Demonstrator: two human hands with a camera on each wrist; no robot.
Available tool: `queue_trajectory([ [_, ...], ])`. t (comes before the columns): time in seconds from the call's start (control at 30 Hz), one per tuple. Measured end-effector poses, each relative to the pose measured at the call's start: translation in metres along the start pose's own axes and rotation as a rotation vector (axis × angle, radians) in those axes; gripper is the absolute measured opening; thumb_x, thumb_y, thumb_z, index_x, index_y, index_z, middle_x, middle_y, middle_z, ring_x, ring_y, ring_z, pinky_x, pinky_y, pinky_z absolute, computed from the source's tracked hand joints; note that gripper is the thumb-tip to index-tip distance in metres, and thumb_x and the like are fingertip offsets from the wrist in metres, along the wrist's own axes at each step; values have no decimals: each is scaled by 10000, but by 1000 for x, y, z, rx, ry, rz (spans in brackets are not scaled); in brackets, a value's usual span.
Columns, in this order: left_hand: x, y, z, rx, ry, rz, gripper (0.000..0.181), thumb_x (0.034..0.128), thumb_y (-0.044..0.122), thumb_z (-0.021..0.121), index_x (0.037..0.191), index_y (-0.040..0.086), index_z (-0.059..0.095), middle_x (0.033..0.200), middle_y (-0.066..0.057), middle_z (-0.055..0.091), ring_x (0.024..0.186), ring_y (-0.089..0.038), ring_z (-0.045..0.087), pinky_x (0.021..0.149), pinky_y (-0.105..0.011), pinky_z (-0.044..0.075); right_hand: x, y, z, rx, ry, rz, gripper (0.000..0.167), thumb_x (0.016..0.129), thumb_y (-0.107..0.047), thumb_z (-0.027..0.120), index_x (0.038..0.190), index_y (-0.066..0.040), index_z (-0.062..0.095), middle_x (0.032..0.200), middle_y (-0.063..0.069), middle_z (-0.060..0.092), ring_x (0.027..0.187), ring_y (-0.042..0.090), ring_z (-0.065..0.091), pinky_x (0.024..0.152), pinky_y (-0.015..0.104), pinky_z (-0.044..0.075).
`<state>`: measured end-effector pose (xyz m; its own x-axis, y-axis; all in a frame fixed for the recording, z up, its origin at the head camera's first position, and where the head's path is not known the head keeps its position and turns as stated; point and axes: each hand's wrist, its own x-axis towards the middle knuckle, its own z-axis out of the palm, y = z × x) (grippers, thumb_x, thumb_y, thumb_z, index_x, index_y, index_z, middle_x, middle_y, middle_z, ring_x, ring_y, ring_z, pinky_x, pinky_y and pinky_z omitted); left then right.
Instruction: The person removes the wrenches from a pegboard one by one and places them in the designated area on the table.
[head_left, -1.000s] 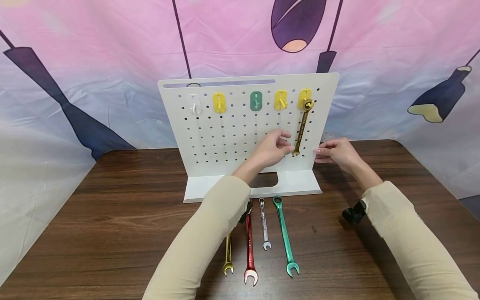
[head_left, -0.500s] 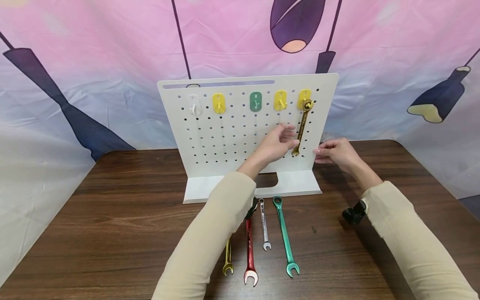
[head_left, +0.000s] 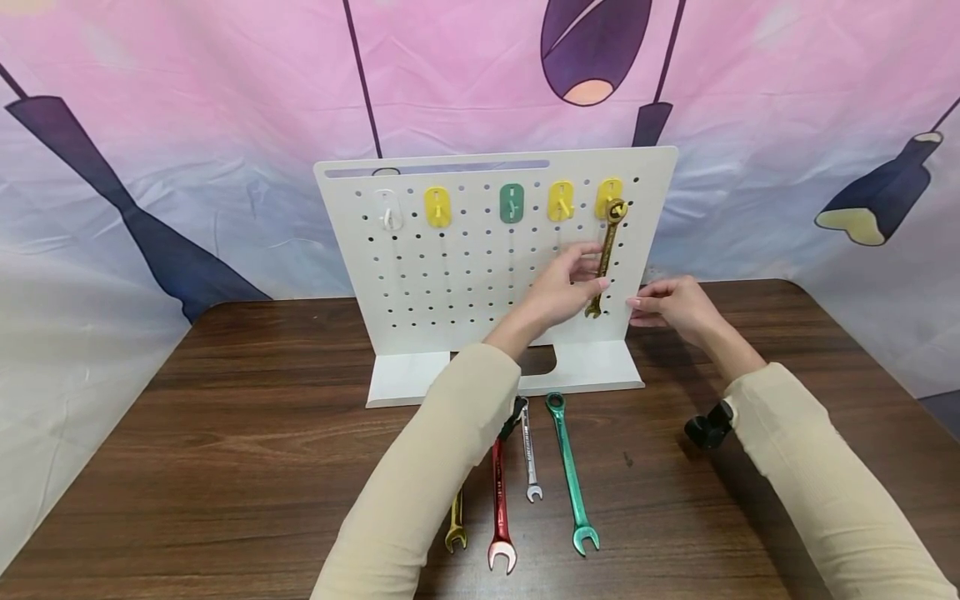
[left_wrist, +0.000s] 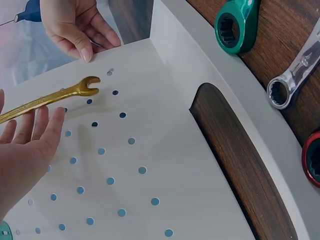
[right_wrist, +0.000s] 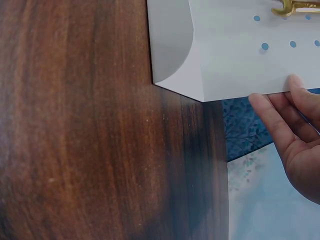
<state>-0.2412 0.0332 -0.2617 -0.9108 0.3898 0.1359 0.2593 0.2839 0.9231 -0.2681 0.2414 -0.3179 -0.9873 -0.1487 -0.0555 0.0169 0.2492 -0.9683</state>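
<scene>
A gold combination wrench (head_left: pixel 604 254) hangs by its ring end on the rightmost yellow hook (head_left: pixel 609 197) of a white pegboard (head_left: pixel 465 292). My left hand (head_left: pixel 558 292) is at the wrench's shank, thumb in front and fingers behind. In the left wrist view, the fingers (left_wrist: pixel 42 131) touch the shank below the open end, which tilts off the board. My right hand (head_left: pixel 675 308) pinches the board's right edge; the right wrist view shows the thumb (right_wrist: pixel 296 82) on the front face and fingers behind.
On the wooden table (head_left: pixel 247 433) before the board lie a green wrench (head_left: pixel 570 475), a small silver wrench (head_left: pixel 529 454), a red wrench (head_left: pixel 500 500) and a gold wrench (head_left: pixel 456 525) partly under my left sleeve. Further hooks are white (head_left: pixel 388 210), yellow (head_left: pixel 438 207) and green (head_left: pixel 512 203).
My left hand has moved right and slightly up, from beside the hanging gold wrench to holding its shank. The wrench's lower end has shifted slightly. My right hand stays at the board's edge.
</scene>
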Motion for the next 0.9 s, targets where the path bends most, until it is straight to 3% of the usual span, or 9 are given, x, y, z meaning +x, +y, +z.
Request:
queue_trajectory([
  [0.17,-2,2,1,-20,33,32,410,904,95,573,1301,118,472,1097,-110,607,942,-173,586,776,-190,511,0,0,0,6,0,-5,197,885,6,566,986,175,565,871,65,589,739,183,655,850,477,504],
  [0.3,-4,3,3,-92,37,42,367,893,61,581,1252,88,509,1004,-134,624,860,-185,621,710,-187,548,1,0,0,-7,-1,-8,228,887,-9,570,1002,188,552,877,80,583,744,181,653,849,476,505],
  [0.6,-6,9,8,-165,49,61,249,867,2,598,1111,37,561,857,-137,635,730,-171,623,619,-249,580,1,-1,0,2,-11,-6,226,888,-14,570,998,183,557,875,91,573,748,182,650,848,458,510],
  [0.9,-8,13,9,-200,35,68,224,856,-30,597,1072,15,556,797,-124,629,628,-158,610,592,-274,586,-1,0,-1,-28,-15,1,317,897,-40,566,1065,222,503,927,143,549,807,237,649,809,391,542],
])
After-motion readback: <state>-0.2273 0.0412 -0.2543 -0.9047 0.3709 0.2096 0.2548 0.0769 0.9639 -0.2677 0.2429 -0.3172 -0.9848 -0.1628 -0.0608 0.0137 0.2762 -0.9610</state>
